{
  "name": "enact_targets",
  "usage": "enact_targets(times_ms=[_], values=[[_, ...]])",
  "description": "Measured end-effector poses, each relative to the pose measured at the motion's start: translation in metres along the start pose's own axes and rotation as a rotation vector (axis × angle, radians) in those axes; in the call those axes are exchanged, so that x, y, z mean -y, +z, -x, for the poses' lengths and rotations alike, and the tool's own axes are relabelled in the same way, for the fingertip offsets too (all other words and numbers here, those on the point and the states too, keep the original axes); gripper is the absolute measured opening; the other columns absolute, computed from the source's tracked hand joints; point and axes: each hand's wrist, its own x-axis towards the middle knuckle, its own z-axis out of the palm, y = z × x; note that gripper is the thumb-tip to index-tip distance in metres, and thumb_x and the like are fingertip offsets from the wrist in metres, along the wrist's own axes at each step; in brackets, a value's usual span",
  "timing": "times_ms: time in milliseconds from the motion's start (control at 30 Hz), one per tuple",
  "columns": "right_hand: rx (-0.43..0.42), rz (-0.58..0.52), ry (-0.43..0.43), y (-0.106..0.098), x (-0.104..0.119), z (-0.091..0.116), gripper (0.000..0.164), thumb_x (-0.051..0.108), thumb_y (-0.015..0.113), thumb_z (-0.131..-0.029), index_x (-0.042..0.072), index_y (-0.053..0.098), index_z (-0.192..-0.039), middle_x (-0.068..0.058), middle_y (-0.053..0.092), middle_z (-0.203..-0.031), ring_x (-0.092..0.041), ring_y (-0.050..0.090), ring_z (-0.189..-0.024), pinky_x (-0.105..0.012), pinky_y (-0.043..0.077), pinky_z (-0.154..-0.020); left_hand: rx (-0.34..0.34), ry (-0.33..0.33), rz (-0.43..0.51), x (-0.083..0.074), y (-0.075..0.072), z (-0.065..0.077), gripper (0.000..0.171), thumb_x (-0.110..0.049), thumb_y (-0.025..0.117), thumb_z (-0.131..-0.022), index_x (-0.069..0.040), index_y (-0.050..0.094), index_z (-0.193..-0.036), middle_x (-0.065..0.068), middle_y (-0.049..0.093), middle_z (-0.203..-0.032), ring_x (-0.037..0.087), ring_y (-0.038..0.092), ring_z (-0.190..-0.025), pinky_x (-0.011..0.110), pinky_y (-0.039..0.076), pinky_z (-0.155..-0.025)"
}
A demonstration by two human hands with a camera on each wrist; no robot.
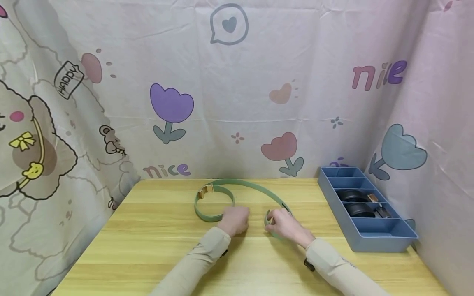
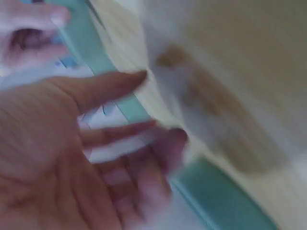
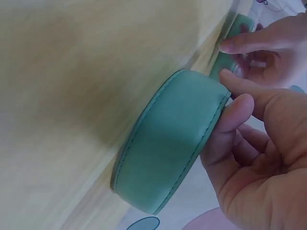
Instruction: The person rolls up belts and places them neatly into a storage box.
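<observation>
A green belt (image 1: 255, 187) stands on its edge on the table, one end looped round at the left by its gold buckle (image 1: 205, 190). At the right its other end bends into a small curl, whose stitched edges show on the belt (image 3: 168, 143) in the right wrist view. My right hand (image 1: 286, 225) pinches this curl between thumb and fingers. Beside the buckle loop is my left hand (image 1: 235, 220), its thumb and fingers apart. In the blurred left wrist view the left hand (image 2: 96, 143) overlaps the belt (image 2: 225, 191), which runs behind its fingertips.
A blue-grey divided box (image 1: 381, 243) stands at the right of the wooden table (image 1: 148, 246). Two of its compartments hold coiled black belts (image 1: 360, 210) with metal buckles. A printed cloth (image 1: 237, 82) hangs behind the table and along both sides.
</observation>
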Motion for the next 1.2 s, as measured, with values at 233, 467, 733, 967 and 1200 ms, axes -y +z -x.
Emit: enact_targets(times_ms=[233,467,733,967,1200], values=[[0.051,-0.026,-0.091,0.002,-0.001,-0.001,0.010,0.007,0.073,-0.084,0.004,0.072,-0.093,0.000,0.068,-0.067,-0.001,0.050,-0.055,-0.019,0.042,-0.049,-0.013,0.336,0.167,-0.021,0.008,-0.008,0.037,-0.025,0.078,-0.083,-0.013,0.058,-0.112,0.001,0.063,-0.097,0.010,0.057,-0.083,0.022,0.049,-0.071],[0.189,-0.014,-0.302,-0.004,-0.015,0.005,0.016,-0.007,0.069,-0.080,0.006,0.060,-0.079,-0.003,0.058,-0.068,-0.002,0.042,-0.062,-0.017,0.037,-0.056,0.009,0.295,0.266,-0.021,0.015,-0.016,0.022,-0.024,0.081,-0.080,-0.015,0.063,-0.088,-0.009,0.055,-0.075,0.004,0.046,-0.065,0.018,0.040,-0.058],[0.051,-0.034,-0.291,-0.006,-0.027,0.003,0.014,0.004,0.075,-0.081,0.014,0.077,-0.091,0.004,0.068,-0.089,-0.007,0.060,-0.082,-0.025,0.052,-0.074,-0.038,0.374,0.307,-0.016,0.014,-0.017,0.014,-0.028,0.080,-0.081,-0.017,0.074,-0.088,-0.012,0.063,-0.073,0.000,0.042,-0.059,0.014,0.035,-0.055],[0.014,0.014,-0.202,-0.007,-0.026,0.003,0.014,0.015,0.081,-0.077,0.017,0.067,-0.080,0.008,0.065,-0.074,0.000,0.054,-0.067,-0.020,0.048,-0.061,-0.040,0.440,0.324,-0.018,0.013,-0.018,0.027,-0.026,0.083,-0.077,-0.015,0.067,-0.096,-0.004,0.071,-0.086,0.000,0.056,-0.069,0.013,0.044,-0.062],[0.114,0.081,-0.278,-0.003,-0.020,0.003,0.010,0.015,0.072,-0.087,0.020,0.077,-0.095,0.011,0.073,-0.088,0.004,0.055,-0.072,-0.018,0.048,-0.067,-0.014,0.399,0.368,-0.014,0.012,-0.013,0.013,-0.021,0.085,-0.074,-0.013,0.076,-0.077,-0.010,0.062,-0.066,0.001,0.039,-0.054,0.015,0.034,-0.051]])
